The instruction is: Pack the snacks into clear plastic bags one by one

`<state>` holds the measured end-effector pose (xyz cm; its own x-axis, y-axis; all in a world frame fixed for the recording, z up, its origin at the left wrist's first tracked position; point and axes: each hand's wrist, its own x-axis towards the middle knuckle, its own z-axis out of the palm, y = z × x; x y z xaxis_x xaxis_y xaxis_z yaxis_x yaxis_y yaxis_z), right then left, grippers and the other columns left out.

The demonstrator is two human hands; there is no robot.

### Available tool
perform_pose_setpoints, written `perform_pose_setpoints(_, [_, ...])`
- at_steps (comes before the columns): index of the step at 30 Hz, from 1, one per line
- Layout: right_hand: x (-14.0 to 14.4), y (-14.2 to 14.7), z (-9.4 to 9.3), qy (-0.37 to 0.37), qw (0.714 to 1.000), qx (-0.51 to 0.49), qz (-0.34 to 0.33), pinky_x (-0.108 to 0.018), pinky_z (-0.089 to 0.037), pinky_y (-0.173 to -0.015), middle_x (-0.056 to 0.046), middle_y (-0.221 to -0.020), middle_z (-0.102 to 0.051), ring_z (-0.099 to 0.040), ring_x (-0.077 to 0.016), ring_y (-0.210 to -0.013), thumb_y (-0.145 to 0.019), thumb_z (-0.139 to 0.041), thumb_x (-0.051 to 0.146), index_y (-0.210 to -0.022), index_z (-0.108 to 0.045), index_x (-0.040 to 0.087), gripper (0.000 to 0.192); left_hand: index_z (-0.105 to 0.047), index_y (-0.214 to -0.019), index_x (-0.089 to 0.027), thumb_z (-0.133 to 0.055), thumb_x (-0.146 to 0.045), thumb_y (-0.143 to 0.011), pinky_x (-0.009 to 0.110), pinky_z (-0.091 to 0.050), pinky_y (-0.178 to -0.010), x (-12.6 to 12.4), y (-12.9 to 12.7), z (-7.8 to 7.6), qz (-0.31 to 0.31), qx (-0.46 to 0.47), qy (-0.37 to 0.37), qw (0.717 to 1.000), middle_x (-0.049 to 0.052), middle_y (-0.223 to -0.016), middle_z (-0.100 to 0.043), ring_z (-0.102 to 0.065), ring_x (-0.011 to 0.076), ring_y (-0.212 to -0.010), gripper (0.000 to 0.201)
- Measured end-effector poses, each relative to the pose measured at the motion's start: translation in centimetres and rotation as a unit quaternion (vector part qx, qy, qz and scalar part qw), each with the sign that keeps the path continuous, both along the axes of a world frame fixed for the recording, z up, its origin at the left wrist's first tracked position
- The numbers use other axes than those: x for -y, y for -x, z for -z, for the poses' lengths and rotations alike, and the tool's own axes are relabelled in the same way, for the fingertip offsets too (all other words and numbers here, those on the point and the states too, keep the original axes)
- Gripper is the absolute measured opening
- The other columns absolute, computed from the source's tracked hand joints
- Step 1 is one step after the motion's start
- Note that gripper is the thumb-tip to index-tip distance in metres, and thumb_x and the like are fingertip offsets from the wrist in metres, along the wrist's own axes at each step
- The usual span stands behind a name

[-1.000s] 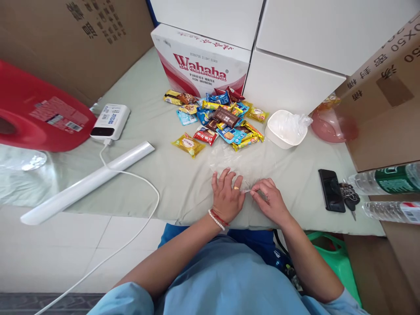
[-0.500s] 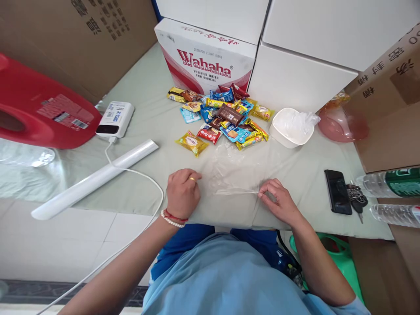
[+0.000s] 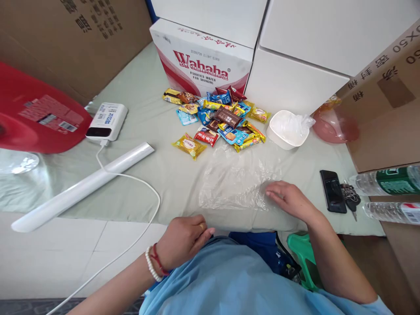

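Note:
A clear plastic bag (image 3: 232, 183) lies spread and crinkled on the cloth-covered table, between the snacks and the front edge. My right hand (image 3: 290, 201) rests at the bag's right side, its fingers stretched out and holding nothing; whether they touch the film I cannot tell. At the table's front edge, in front of my body, is my left hand (image 3: 187, 240), apart from the bag. Its fingers are loosely bent with the thumb pointing right, and nothing shows in it. Beyond the bag lies a pile of wrapped snacks (image 3: 228, 118), with a yellow packet (image 3: 189, 146) at its near left.
A white bowl (image 3: 282, 136) holding crumpled clear plastic stands right of the snacks. At the right lie a phone (image 3: 333, 191), keys (image 3: 351, 199) and bottles (image 3: 395, 180). Leftward are a white tube (image 3: 82, 188), a cabled white device (image 3: 108, 121) and a red jug (image 3: 39, 109). Boxes (image 3: 203, 61) line the back.
My left hand has drawn back from the plastic bag to the table's edge. The right hand has loosened its pinch on the bag and moved slightly right. The bag now lies flatter.

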<state>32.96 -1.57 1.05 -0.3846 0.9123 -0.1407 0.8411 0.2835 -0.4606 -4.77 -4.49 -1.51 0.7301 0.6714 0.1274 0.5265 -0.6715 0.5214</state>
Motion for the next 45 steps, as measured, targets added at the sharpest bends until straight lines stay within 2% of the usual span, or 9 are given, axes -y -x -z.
perform_pose_setpoints(6, [-11.6,0.8,-1.1,-0.073,0.979,0.169,0.084,-0.038,-0.053,-0.093,-0.012,-0.127,-0.072,-0.067,-0.0301,-0.116,-0.097,-0.052,0.021,-0.122,-0.071,0.019,0.032,-0.070,-0.092,-0.018,-0.044,-0.033,-0.105,0.035,-0.054,-0.080,-6.6,-3.8,-0.5,-0.178,0.002,-0.086,0.980,0.008,-0.098,-0.075,-0.071,0.0214,-0.091,0.033])
perform_pose_setpoints(9, [-17.6,2.7,-1.1,-0.082,0.978,0.192,-0.011,-0.037,-0.050,-0.099,-0.011,-0.152,-0.056,-0.061,-0.0311,-0.128,-0.089,-0.060,0.017,-0.148,-0.053,0.021,0.059,-0.071,-0.119,-0.017,-0.047,-0.031,-0.102,0.048,-0.047,-0.108,-9.5,-6.7,1.5,-0.174,-0.042,-0.083,0.980,0.013,-0.137,-0.069,-0.060,0.0294,-0.131,0.032])
perform_pose_setpoints(12, [-20.5,4.3,-0.8,-0.041,0.965,0.248,-0.072,-0.037,-0.052,-0.092,-0.013,-0.149,-0.057,-0.064,-0.0333,-0.121,-0.084,-0.069,0.022,-0.156,-0.043,0.024,0.076,-0.058,-0.145,-0.018,-0.046,-0.035,-0.103,0.059,-0.029,-0.123,-9.3,-7.4,3.5,-0.154,-0.107,-0.078,0.979,0.013,-0.159,-0.050,-0.042,0.0319,-0.150,0.047])
perform_pose_setpoints(21, [-17.9,2.1,-3.5,-0.015,0.931,0.358,-0.076,-0.034,-0.049,-0.078,-0.017,-0.117,-0.068,-0.064,-0.0327,-0.109,-0.089,-0.066,0.038,-0.112,-0.070,0.017,0.031,-0.039,-0.159,-0.023,-0.031,-0.044,-0.107,0.061,-0.013,-0.128,-6.7,-5.5,4.6,-0.140,-0.133,-0.073,0.979,0.009,-0.169,-0.031,-0.031,0.0276,-0.157,0.056])
perform_pose_setpoints(26, [-18.2,1.2,-2.5,0.025,0.946,0.309,-0.091,-0.033,-0.048,-0.081,-0.016,-0.128,-0.064,-0.062,-0.0325,-0.114,-0.082,-0.076,0.049,-0.128,-0.064,0.020,0.056,-0.041,-0.159,-0.022,-0.033,-0.041,-0.107,0.064,-0.017,-0.127,-7.0,-5.5,4.5,-0.137,-0.118,-0.072,0.981,0.011,-0.168,-0.034,-0.033,0.0302,-0.156,0.055])
perform_pose_setpoints(30, [-17.7,1.6,-1.4,0.029,0.947,0.302,-0.100,-0.034,-0.047,-0.083,-0.015,-0.119,-0.067,-0.063,-0.0315,-0.110,-0.084,-0.073,0.045,-0.118,-0.067,0.017,0.044,-0.043,-0.158,-0.024,-0.035,-0.042,-0.107,0.062,-0.015,-0.127,-6.9,-5.4,4.5,-0.139,-0.106,-0.069,0.982,0.010,-0.168,-0.034,-0.033,0.0289,-0.156,0.054])
perform_pose_setpoints(34, [-16.9,0.6,-3.7,0.025,0.958,0.268,-0.097,-0.033,-0.046,-0.081,-0.012,-0.114,-0.069,-0.063,-0.0301,-0.106,-0.082,-0.071,0.042,-0.115,-0.068,0.019,0.040,-0.043,-0.157,-0.024,-0.035,-0.042,-0.107,0.061,-0.014,-0.128,-6.9,-5.4,4.5,-0.142,-0.103,-0.060,0.983,0.009,-0.168,-0.034,-0.032,0.0276,-0.157,0.054])
perform_pose_setpoints(39, [-17.9,-1.7,-7.3,0.068,0.977,0.197,0.048,-0.031,-0.046,-0.073,-0.008,-0.104,-0.073,-0.065,-0.0238,-0.084,-0.083,-0.069,0.056,-0.116,-0.068,0.020,0.049,-0.043,-0.158,-0.023,-0.034,-0.042,-0.107,0.061,-0.014,-0.128,-6.9,-5.4,4.6,-0.141,-0.104,-0.062,0.983,0.009,-0.168,-0.034,-0.032,0.0279,-0.156,0.054])
perform_pose_setpoints(45, [-22.0,-0.1,-3.0,-0.009,0.959,0.223,0.173,-0.032,-0.047,-0.080,-0.013,-0.122,-0.069,-0.065,-0.0269,-0.100,-0.087,-0.069,0.047,-0.120,-0.068,0.017,0.045,-0.043,-0.157,-0.023,-0.034,-0.042,-0.107,0.061,-0.014,-0.128,-6.9,-5.4,4.7,-0.144,-0.102,-0.068,0.982,0.009,-0.168,-0.035,-0.033,0.0281,-0.156,0.054])
